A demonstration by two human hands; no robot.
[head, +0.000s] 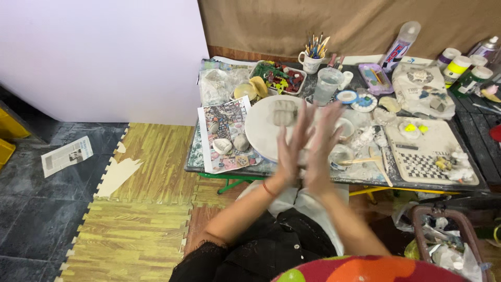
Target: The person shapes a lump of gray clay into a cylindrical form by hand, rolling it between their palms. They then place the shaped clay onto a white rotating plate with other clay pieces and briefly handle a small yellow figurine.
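**Clay-dusted hands meet above a crowded craft bench**

Grey clay marks this scene. At far left a folded newspaper [67, 155] lies on the dark floor, beside yellow-green foam mats [141, 209] fitted together like a puzzle. The bench [334, 180] begins at a printed magazine page [228, 134] carrying a few small clay lumps [240, 142]. Next to it sits a round white board [261, 133], and on that board, toward its far side, rests a ribbed lump of clay [282, 113].

Just in front of the board, the person's left hand [292, 146] and right hand [322, 143] are raised palm to palm, fingers straight and spread, blurred by movement. Each grip is fully open and closed around nothing; whether anything is pressed between the palms cannot be told. A red band circles the left wrist. The clay lump lies just beyond the fingertips, not touched by either hand.

Behind the hands stand a clear plastic cup [327, 84] and a white mug of paintbrushes [311, 61], with a tray of coloured pieces [282, 78] to their left. To the right of the hands a wooden spatula [378, 163] lies near a small bowl [342, 155]. Further right, a board with a checkered patch [430, 164] holds small white figures, and paint jars [459, 67] line the far corner.
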